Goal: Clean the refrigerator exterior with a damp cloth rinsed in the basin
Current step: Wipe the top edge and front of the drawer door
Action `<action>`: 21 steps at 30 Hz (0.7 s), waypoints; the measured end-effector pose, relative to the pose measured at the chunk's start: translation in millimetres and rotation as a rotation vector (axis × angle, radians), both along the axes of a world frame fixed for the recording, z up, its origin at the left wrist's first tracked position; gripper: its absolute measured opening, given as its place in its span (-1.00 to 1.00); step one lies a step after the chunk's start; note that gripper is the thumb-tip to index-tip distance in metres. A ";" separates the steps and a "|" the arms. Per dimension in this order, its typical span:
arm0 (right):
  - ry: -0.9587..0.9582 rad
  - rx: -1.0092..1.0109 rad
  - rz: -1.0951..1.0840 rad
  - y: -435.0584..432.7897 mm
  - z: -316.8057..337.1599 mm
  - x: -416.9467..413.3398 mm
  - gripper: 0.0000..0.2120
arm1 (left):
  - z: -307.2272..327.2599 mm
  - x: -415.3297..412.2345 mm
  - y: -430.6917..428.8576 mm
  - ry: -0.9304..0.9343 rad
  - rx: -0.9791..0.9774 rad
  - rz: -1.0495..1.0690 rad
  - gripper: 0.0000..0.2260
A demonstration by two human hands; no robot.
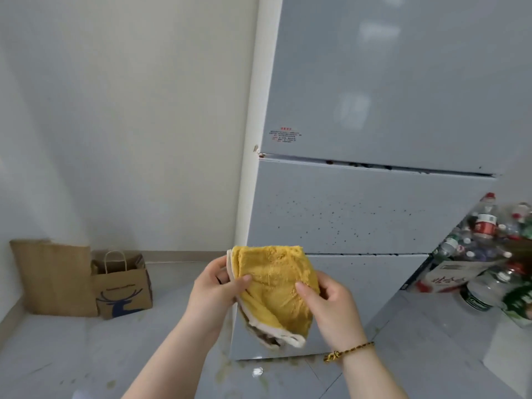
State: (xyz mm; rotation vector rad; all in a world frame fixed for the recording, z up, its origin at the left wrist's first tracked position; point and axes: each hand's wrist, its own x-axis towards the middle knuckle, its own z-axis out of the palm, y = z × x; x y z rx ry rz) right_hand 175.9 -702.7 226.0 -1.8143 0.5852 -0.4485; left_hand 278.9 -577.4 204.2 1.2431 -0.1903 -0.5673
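Now L hand [214, 286], R hand [331, 302]: both grips pinch 1 yellow cloth [276, 289] by 1 fridge [368, 208].

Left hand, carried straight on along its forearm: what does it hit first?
The left hand grips the cloth; past that, probably the fridge front, though depth is unclear.
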 end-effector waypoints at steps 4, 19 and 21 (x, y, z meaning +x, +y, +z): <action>0.047 -0.278 -0.170 -19.1 -9.2 18.3 -0.76 | -2.4 36.1 -19.6 -0.061 -0.051 -0.086 -0.72; -0.464 -0.178 -0.469 -68.7 -5.9 58.8 -0.78 | 13.9 62.6 -75.7 -0.249 0.080 -0.151 -0.71; -0.527 -0.270 -0.488 -85.6 0.0 58.1 -0.50 | 24.4 74.0 -87.7 -0.308 0.145 0.049 -0.66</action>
